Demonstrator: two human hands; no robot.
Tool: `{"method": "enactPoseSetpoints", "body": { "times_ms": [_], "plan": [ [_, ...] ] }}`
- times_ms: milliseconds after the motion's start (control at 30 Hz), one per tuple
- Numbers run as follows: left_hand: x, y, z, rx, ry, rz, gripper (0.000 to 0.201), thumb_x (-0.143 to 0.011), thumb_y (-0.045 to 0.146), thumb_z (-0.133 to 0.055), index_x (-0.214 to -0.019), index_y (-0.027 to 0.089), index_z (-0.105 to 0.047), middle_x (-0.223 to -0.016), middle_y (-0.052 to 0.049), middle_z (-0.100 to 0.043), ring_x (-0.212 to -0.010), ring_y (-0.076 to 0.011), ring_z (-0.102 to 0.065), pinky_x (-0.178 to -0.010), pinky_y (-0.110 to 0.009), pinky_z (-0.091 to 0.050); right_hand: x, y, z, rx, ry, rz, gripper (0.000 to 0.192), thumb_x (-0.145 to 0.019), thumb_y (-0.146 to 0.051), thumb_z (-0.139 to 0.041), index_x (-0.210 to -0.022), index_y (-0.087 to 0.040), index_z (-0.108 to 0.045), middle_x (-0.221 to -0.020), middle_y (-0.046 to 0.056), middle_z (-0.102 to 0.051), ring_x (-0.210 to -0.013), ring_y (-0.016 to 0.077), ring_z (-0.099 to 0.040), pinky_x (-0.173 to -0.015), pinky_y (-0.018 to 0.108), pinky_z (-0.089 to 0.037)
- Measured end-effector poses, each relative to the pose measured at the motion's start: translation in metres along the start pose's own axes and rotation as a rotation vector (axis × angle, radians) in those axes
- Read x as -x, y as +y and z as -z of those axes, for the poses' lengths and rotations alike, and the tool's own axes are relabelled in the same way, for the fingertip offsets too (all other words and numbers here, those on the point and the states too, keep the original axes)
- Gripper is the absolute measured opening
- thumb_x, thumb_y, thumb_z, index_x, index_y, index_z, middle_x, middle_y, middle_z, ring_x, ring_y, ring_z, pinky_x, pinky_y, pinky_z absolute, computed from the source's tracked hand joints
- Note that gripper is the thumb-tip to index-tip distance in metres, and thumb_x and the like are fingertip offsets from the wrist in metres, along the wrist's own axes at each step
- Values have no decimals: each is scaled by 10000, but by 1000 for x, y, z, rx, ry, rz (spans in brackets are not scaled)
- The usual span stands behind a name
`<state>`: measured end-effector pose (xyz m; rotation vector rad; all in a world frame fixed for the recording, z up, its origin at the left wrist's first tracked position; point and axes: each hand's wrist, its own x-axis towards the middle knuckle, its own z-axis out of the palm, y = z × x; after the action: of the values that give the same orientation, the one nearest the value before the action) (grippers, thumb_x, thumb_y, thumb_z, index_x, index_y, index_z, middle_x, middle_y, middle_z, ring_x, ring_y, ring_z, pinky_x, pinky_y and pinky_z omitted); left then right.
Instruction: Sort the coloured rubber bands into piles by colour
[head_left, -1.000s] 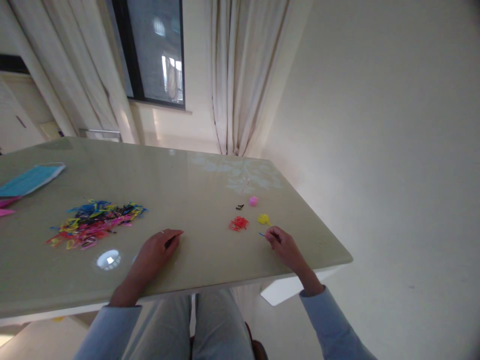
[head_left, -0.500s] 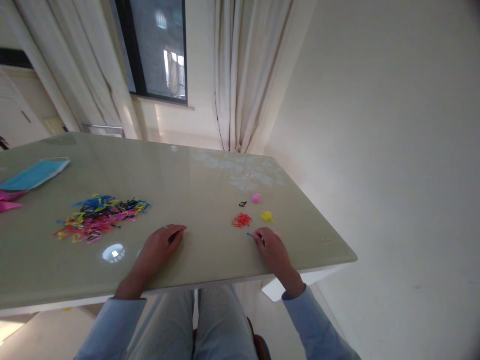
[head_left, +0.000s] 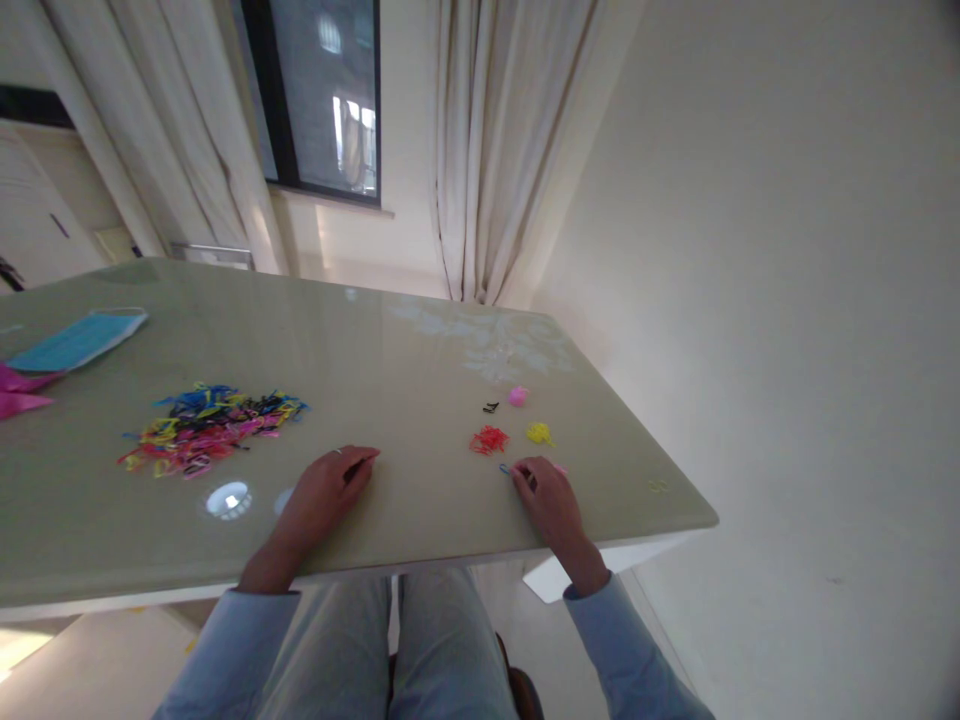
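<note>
- Head view: A person in blue sleeves works at a pale, glossy desk (head_left: 420, 390), the right hand (head_left: 553, 505) resting near its front edge, fingertips drawn together on the end of a small blue loop (head_left: 504, 468).
- The blue loop lies just in front of a red pile (head_left: 489, 440), apart from it.
- A yellow bunch (head_left: 538, 433) sits beyond the right hand; farther back are a few black bands (head_left: 490, 407) and, just beside them, a round pink bundle (head_left: 517, 397).
- A sliver of pink (head_left: 559, 469) shows past the right hand's knuckles, the rest blocked from sight.
- The left hand (head_left: 322, 500), a ring on one finger, rests on the desk, its fingers curled; how far they close, and whether they hold anything, cannot be told.
- To its left spreads a large mixed heap (head_left: 214, 428) of blue, yellow, black, pink and red bands, with a bright reflection before it.
- At far left, a blue face mask (head_left: 79, 340) lies behind a bright pink piece (head_left: 22, 392).
</note>
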<state>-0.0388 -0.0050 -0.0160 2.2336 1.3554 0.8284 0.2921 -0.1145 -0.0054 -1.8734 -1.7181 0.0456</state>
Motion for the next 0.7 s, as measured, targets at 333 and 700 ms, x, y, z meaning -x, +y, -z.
{"method": "enactPoseSetpoints", "body": {
  "times_ms": [333, 700],
  "plan": [
    [1, 0, -1, 24, 12, 3, 404, -890, 424, -416, -1019, 199, -726, -1030, -79, -748, -946, -232, -682, -923, -363, -517, -4, -53, 8, -348, 155, 20, 205, -914, -348, -551, -780, -206, -610, -726, 29, -612, -600, 143, -510, -590, 271, -382],
    [5, 11, 2, 54, 33, 0, 321, -915, 279, -445, -1045, 178, -721, -1043, -77, -744, -967, -210, -676, -926, -352, -508, -23, -125, -57, -476, -370, 295, 96, -903, -249, -616, -857, -194, -679, -810, 24, -664, -718, 142, -565, -697, 263, -409]
  ]
}}
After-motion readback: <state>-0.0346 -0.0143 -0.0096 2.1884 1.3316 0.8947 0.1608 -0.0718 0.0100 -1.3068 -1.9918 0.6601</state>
